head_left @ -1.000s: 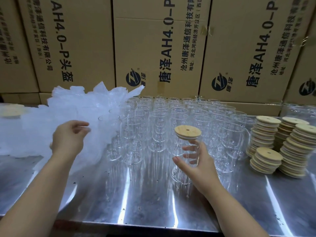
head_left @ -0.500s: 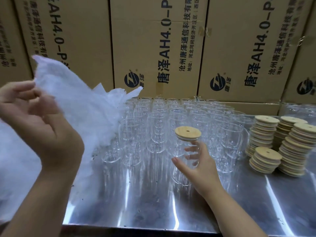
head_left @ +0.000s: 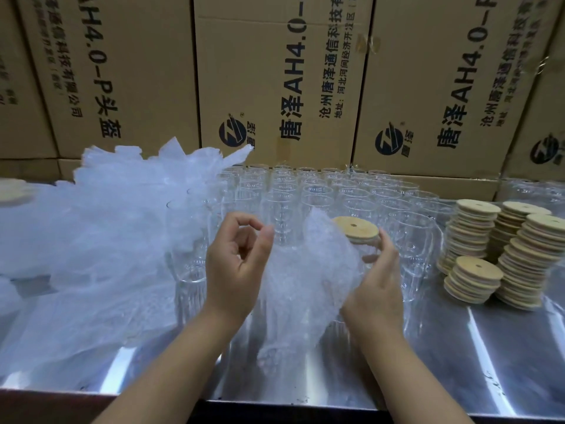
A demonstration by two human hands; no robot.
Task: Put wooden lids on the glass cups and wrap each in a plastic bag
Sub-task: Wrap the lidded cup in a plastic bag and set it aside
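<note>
My right hand [head_left: 377,286] grips a glass cup capped with a round wooden lid [head_left: 356,229], tilted slightly toward the left. Most of the cup's body is hidden behind a bubbly plastic bag [head_left: 305,286]. My left hand [head_left: 238,264] pinches that bag's upper edge between thumb and fingers, and the bag hangs between both hands just left of the cup. Several empty glass cups [head_left: 308,191] stand in rows behind my hands.
A heap of plastic bags [head_left: 107,228] covers the left of the shiny metal table [head_left: 464,362]. Stacks of wooden lids [head_left: 472,278] stand at the right. One lid [head_left: 12,191] lies far left. Cardboard boxes [head_left: 275,87] wall off the back.
My left hand lifted a bag off the pile, swung it up, then brought it down beside the lidded cup. My right hand has kept its grip on the cup and tilted it a little.
</note>
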